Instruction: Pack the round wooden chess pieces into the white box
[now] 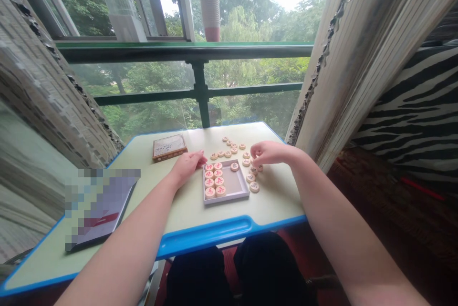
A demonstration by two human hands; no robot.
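Observation:
A shallow grey tray (pixel 237 187) lies on the pale table (pixel 186 210) in front of me, with several round wooden chess pieces (pixel 213 179) set in rows along its left side. My left hand (pixel 188 165) rests beside the tray's left edge, fingers together and laid flat, holding nothing that I can see. My right hand (pixel 268 152) hovers over loose pieces (pixel 252 175) right of the tray, fingers curled in a pinch around one of them. More loose pieces (pixel 229 148) are scattered behind the tray.
A wooden box lid (pixel 169 147) lies at the table's back left. A flat dark tablet (pixel 102 215) sits at the left front. The table has a blue rim (pixel 214 234). A window railing (pixel 186 51) stands behind, curtains at both sides.

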